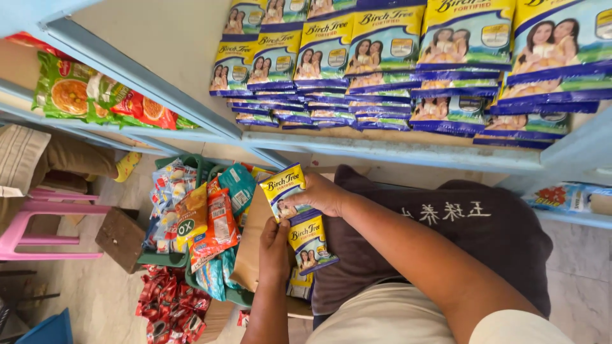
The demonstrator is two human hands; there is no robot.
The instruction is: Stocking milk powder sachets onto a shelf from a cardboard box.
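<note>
Both hands grip a strip of yellow-and-blue foil sachets (298, 220): the right hand (322, 194) pinches the top, the left hand (275, 248) the middle. Matching stacked sachets (382, 64) fill the pale blue wooden shelf (395, 150) above.

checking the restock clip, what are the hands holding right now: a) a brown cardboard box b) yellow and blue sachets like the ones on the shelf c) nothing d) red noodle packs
b: both the left hand and the right hand grip yellow and blue sachets, matching the stacked sachets on the shelf above.
</note>
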